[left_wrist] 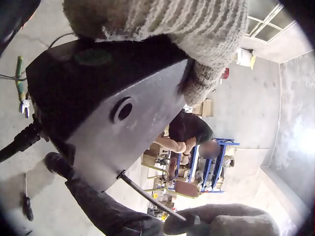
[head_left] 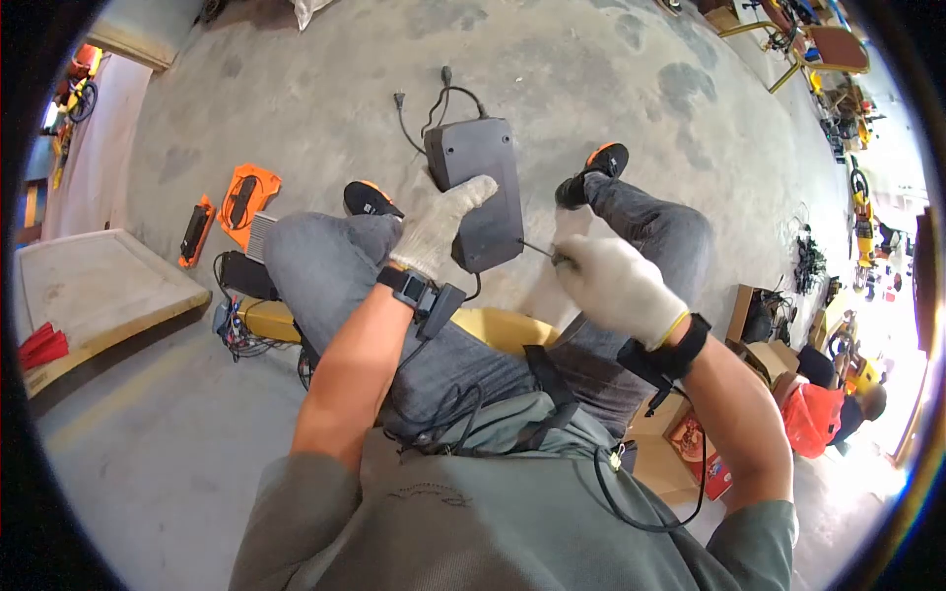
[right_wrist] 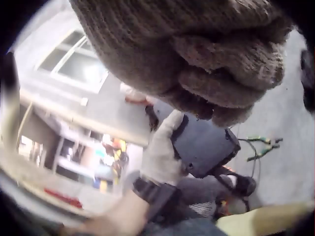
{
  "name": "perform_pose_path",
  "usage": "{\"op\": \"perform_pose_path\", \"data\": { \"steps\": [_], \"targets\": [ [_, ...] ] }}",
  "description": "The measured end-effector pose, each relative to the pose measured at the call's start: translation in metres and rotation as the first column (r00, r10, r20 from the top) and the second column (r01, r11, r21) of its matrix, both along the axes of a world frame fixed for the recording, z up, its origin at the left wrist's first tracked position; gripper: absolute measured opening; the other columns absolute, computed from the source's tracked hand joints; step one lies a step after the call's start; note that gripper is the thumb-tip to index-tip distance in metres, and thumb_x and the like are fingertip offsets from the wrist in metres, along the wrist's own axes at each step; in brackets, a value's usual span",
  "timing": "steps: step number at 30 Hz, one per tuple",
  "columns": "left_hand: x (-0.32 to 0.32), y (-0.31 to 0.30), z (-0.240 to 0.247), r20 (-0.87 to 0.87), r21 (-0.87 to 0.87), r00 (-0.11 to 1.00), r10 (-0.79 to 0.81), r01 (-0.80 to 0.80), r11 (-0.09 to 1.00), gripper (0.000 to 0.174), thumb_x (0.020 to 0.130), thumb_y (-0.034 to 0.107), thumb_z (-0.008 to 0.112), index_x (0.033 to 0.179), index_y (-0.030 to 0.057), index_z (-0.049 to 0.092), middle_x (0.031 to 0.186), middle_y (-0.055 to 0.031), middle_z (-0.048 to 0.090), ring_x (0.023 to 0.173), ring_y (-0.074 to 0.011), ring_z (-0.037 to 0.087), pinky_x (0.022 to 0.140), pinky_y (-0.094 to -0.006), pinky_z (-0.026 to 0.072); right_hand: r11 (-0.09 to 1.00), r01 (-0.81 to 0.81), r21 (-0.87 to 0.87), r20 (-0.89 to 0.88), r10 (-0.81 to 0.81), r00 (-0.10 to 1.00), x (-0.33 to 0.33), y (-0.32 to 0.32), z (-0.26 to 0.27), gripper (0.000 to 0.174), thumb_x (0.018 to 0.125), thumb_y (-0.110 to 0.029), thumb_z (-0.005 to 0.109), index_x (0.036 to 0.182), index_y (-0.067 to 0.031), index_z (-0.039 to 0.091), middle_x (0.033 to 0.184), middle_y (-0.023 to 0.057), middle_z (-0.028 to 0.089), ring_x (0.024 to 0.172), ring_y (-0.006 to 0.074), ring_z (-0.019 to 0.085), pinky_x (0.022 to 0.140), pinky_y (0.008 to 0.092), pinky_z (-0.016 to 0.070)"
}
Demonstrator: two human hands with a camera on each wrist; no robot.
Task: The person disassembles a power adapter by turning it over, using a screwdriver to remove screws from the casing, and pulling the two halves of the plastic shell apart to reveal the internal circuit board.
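Left hand (head_left: 440, 225): grasps corded black case (head_left: 498, 202), bracing it.
Right hand (head_left: 623, 288): clenched around screwdriver (head_left: 535, 248) (best kept aligned, pressed steadily).

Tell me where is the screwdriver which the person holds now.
In the head view, the screwdriver is in the right hand, its shaft reaching the dark box near the lower right corner.

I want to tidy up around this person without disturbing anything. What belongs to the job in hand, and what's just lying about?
In the job:
- dark case, gripped by the left hand
- its attached cord
- screwdriver in the right hand

Lying about, seemingly:
- green-handled pliers, perhaps kept for later
- orange tray
- red cloth
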State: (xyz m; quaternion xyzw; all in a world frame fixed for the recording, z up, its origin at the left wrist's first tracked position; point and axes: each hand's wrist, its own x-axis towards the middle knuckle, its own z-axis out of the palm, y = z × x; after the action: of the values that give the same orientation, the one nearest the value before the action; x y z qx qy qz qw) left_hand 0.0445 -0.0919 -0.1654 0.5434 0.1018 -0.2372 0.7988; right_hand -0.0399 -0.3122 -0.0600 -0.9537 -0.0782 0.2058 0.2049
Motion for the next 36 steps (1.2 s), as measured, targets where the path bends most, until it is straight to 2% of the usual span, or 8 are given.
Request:
{"op": "perform_pose_path", "data": {
  "steps": [5,10,14,18,21,27,31,36],
  "targets": [
    [0.001,0.001,0.002,0.014,0.042,1.0,0.024,-0.024,0.999,0.05,0.092,0.015,0.083,0.133,-0.0034,0.061,0.119,-0.0118,0.073,0.101,-0.0213,0.074,0.089,-0.038,0.0635,0.898,-0.189,-0.398,-0.212,0.111,0.971,0.008,0.031,0.026,0.021,0.099,-0.017,0.062,0.113,-0.0027,0.069,0.111,0.0222,0.072,0.1,0.042,0.072,0.087,0.0478,0.0593],
    [0.004,0.0,0.001,0.003,0.025,0.999,0.047,-0.047,0.999,0.05,0.091,0.014,0.083,0.133,-0.0028,0.061,0.118,-0.0115,0.073,0.101,-0.0219,0.074,0.089,-0.038,0.0633,0.909,0.36,0.211,0.056,-0.379,0.924,0.013,0.009,0.025,0.032,0.102,-0.031,0.067,0.121,-0.0043,0.069,0.116,0.024,0.07,0.107,0.043,0.071,0.091,0.0492,0.0568],
    [0.003,0.0,-0.007,-0.023,-0.008,0.999,0.046,-0.046,0.999,0.049,0.091,0.016,0.084,0.131,-0.002,0.063,0.116,-0.011,0.073,0.101,-0.0223,0.074,0.089,-0.039,0.0634,0.9,0.399,0.177,0.089,-0.419,0.904,0.005,0.007,0.033,0.029,0.105,-0.031,0.064,0.115,-0.0044,0.07,0.116,0.0247,0.071,0.105,0.0437,0.07,0.089,0.0509,0.0562],
    [0.004,-0.001,-0.018,-0.015,-0.048,0.997,0.078,-0.078,0.996,0.047,0.091,0.017,0.084,0.129,-0.0017,0.065,0.116,-0.0105,0.073,0.1,-0.0221,0.074,0.089,-0.0403,0.0635,0.955,0.294,-0.034,-0.071,-0.296,0.952,0.009,0.011,0.036,0.016,0.103,-0.017,0.065,0.114,-0.0057,0.066,0.113,0.0217,0.069,0.104,0.0419,0.07,0.088,0.0506,0.0559],
    [0.004,0.001,-0.018,-0.024,-0.038,0.997,0.068,-0.069,0.997,0.048,0.091,0.019,0.085,0.13,-0.0014,0.065,0.116,-0.0099,0.073,0.1,-0.0222,0.074,0.089,-0.0401,0.0632,0.998,-0.056,0.036,0.309,0.043,0.95,0.001,0.006,0.022,0.024,0.095,-0.01,0.068,0.119,-0.0097,0.067,0.108,0.0173,0.063,0.103,0.0401,0.066,0.085,0.05,0.0564],
    [0.003,0.0,-0.016,-0.004,-0.074,0.996,0.092,-0.092,0.993,0.051,0.09,0.022,0.086,0.13,-0.0006,0.066,0.117,-0.0097,0.073,0.1,-0.0226,0.074,0.089,-0.0386,0.0626,0.965,0.263,0.017,0.054,-0.264,0.963,-0.001,0.02,0.041,0.034,0.089,-0.002,0.07,0.122,-0.0119,0.069,0.115,0.0166,0.063,0.109,0.0405,0.063,0.089,0.0491,0.0555],
    [0.003,0.0,-0.014,-0.017,-0.051,0.996,0.09,-0.09,0.995,0.05,0.09,0.022,0.086,0.13,-0.001,0.065,0.117,-0.0102,0.073,0.101,-0.0228,0.074,0.09,-0.0387,0.0624,0.989,0.143,-0.02,-0.011,-0.144,0.99,0.004,0.012,0.035,0.035,0.091,-0.01,0.075,0.126,-0.011,0.068,0.115,0.0184,0.064,0.107,0.0416,0.064,0.09,0.0493,0.0563],
    [0.004,0.001,-0.019,-0.027,-0.045,0.996,0.085,-0.086,0.995,0.048,0.092,0.02,0.084,0.131,-0.0011,0.066,0.118,-0.0104,0.073,0.101,-0.0229,0.074,0.091,-0.0394,0.0621,0.996,0.004,0.094,0.437,-0.045,0.898,-0.004,0.01,0.026,0.03,0.101,-0.023,0.07,0.128,-0.0108,0.066,0.103,0.0174,0.067,0.096,0.0395,0.069,0.082,0.0496,0.0583]
  ]
}}
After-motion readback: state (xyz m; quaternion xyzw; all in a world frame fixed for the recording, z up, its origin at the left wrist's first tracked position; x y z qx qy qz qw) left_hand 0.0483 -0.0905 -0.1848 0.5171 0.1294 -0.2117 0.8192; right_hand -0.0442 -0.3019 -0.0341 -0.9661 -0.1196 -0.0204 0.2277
